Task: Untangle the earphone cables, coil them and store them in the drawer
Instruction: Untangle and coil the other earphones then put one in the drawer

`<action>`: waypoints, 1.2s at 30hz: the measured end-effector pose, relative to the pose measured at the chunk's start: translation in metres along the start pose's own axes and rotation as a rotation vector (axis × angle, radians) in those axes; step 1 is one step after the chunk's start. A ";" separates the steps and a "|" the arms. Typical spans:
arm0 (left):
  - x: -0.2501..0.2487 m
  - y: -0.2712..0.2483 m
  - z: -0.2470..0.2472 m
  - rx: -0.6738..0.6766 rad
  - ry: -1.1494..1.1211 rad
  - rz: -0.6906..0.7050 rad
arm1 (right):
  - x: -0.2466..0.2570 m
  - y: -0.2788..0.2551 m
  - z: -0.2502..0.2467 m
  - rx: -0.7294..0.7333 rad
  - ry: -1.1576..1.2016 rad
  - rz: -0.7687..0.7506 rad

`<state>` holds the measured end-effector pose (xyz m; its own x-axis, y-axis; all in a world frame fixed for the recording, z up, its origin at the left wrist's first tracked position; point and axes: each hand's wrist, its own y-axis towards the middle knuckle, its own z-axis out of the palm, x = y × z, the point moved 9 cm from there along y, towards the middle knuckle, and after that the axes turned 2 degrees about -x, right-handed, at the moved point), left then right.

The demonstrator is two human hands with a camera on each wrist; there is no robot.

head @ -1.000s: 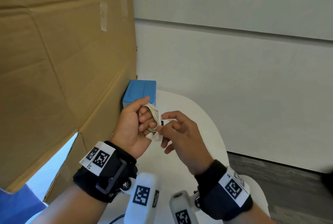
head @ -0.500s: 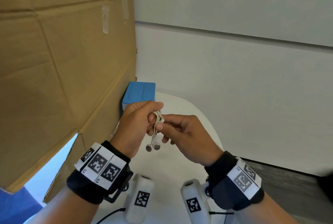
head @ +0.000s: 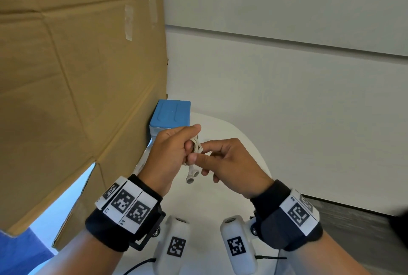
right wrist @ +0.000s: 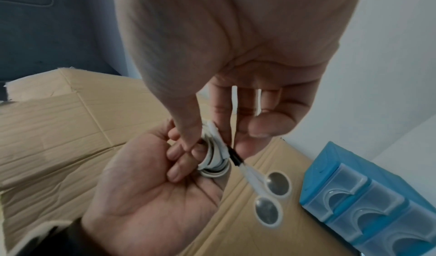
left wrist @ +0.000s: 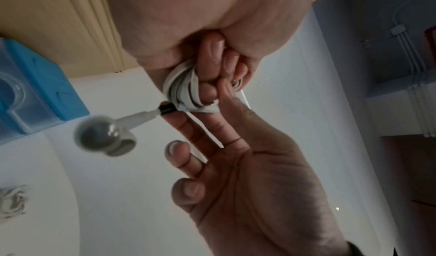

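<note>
A white earphone cable coil is wound round the fingers of my left hand, held above the white table. The left thumb lies over the coil. My right hand pinches the coil's near side with thumb and index finger. Two earbuds hang below the hands on short stems. In the left wrist view the coil and one blurred earbud show. In the right wrist view the coil and both earbuds show. The blue drawer unit stands just behind the hands, its translucent drawers closed.
A large cardboard box walls off the left side, touching the drawer unit. A second bundle of white cable lies on the table. The table's rounded edge runs close on the right, with grey floor beyond.
My left hand turned and its thumb closed over the coil. The earbuds dropped into view below the hands. My right hand moved in and pinched the coil.
</note>
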<state>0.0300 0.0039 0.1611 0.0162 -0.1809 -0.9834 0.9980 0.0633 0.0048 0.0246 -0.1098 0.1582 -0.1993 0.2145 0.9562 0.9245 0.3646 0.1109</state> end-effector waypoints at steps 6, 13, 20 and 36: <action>0.001 0.002 -0.003 -0.044 -0.012 0.023 | -0.002 0.001 -0.003 -0.061 0.025 0.026; -0.001 0.000 -0.012 -0.171 0.012 0.099 | 0.010 0.002 0.001 -0.099 0.064 -0.012; 0.004 0.003 -0.013 -0.174 -0.080 0.056 | 0.008 0.009 -0.002 -0.157 -0.156 -0.030; 0.034 0.001 0.022 0.199 -0.272 -0.139 | 0.032 0.025 -0.028 -0.170 -0.059 -0.053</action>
<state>0.0328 -0.0239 0.1317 -0.1316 -0.4301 -0.8931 0.9838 -0.1675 -0.0643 0.0500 -0.1189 0.1994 -0.2634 0.2539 0.9307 0.9528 0.2194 0.2099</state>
